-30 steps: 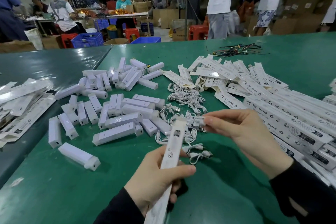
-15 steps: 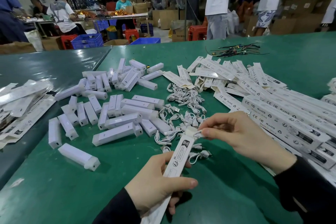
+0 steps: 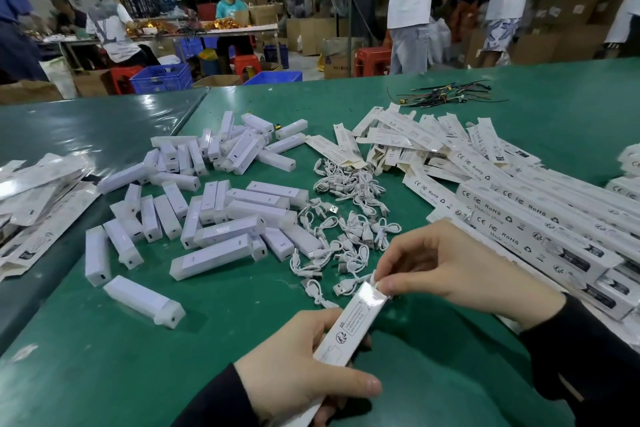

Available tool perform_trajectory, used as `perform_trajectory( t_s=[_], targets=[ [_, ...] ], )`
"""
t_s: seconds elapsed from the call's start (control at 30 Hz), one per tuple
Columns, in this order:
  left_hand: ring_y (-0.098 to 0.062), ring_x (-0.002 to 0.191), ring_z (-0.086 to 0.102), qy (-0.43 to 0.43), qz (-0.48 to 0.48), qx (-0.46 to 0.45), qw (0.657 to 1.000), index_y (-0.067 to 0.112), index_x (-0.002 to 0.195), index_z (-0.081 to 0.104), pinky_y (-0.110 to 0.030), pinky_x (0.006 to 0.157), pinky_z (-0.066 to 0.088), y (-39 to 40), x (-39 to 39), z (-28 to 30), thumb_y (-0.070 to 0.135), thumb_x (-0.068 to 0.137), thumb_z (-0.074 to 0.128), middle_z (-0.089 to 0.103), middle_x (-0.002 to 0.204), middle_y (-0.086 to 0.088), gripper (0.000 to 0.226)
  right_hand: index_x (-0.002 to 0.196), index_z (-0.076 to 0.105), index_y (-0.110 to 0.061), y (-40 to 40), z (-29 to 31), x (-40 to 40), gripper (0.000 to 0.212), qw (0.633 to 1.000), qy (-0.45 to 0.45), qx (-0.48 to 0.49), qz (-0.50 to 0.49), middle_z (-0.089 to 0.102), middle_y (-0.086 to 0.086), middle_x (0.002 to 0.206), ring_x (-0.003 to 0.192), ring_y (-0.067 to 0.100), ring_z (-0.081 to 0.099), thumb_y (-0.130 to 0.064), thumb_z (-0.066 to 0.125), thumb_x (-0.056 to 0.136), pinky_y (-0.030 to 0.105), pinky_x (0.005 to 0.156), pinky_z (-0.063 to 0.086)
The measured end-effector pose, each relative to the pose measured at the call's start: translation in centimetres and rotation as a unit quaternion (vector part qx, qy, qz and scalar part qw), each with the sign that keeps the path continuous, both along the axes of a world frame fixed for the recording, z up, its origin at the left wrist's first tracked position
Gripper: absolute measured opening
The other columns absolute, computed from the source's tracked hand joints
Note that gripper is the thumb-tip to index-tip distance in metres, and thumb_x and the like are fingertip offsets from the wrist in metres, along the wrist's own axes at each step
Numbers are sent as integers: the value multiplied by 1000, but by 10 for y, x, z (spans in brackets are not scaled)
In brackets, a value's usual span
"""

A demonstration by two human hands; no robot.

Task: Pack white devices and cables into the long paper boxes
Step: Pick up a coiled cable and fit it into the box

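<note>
Gripping a long paper box (image 3: 349, 326) low over the green counter (image 3: 221, 329), the left hand (image 3: 298, 378) wraps thumb and fingers round its lower half. Right hand (image 3: 460, 270) pinches the box's upper end flap. Loose white devices (image 3: 214, 255) lie left of it, white cables (image 3: 349, 236) just beyond, filled boxes (image 3: 540, 229) stacked right.

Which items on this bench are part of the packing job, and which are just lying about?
Job:
left hand holding long paper box
right hand pinching its top flap
white devices
white cables
packed boxes
flat boxes

Lying about:
dark wire bundle
blue crates
red stools
</note>
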State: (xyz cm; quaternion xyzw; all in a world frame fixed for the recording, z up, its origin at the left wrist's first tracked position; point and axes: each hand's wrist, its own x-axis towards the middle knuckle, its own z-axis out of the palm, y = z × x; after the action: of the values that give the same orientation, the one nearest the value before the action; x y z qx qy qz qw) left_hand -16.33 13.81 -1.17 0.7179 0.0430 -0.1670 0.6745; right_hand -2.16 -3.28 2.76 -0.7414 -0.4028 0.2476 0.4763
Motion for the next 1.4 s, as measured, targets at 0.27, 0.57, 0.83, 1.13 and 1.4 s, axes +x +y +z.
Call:
perform_trajectory(
  t_s=[0.27, 0.57, 0.83, 1.13, 1.4],
  targets=[
    [-14, 31, 45, -16, 30, -25, 999, 4, 102, 56, -20, 36, 39, -2, 0, -3, 9, 71, 80, 49, 49, -4, 40, 77, 68, -12, 14, -10, -9, 16, 993, 67, 47, -80, 72, 5, 72, 65, 15, 61, -3, 80, 74, 22, 65, 49],
    [-21, 36, 45, -69, 107, -130, 983, 30, 126, 41, -24, 35, 44, -4, 5, -5, 31, 81, 63, 58, 69, -18, 50, 97, 66, -10, 16, -4, -13, 11, 981, 71, 117, -141, 76, 3, 92, 82, 11, 68, -9, 68, 87, 14, 72, 46],
    [-25, 42, 55, -157, 92, -117, 976, 54, 125, 40, -33, 42, 51, -5, 2, -3, 45, 85, 59, 65, 82, -16, 45, 101, 72, -17, 22, -12, -23, 42, 967, 145, 163, -134, 76, 9, 89, 80, 19, 72, -23, 81, 61, 24, 79, 56],
    [-25, 43, 55, -148, 130, -131, 972, 37, 120, 46, -34, 38, 52, -6, 5, -5, 36, 94, 55, 62, 73, -17, 27, 78, 76, -13, 29, -16, -31, 28, 963, 159, 148, -161, 76, 8, 82, 74, 14, 69, -35, 79, 61, 24, 70, 50],
    [-26, 44, 55, -163, 115, -175, 964, 33, 112, 47, -37, 41, 53, -11, 5, -8, 34, 93, 46, 58, 74, -19, 19, 111, 66, -4, 34, -19, -29, 46, 918, 344, 132, -144, 74, 11, 86, 67, 13, 69, -16, 77, 67, 19, 59, 53]
  ],
)
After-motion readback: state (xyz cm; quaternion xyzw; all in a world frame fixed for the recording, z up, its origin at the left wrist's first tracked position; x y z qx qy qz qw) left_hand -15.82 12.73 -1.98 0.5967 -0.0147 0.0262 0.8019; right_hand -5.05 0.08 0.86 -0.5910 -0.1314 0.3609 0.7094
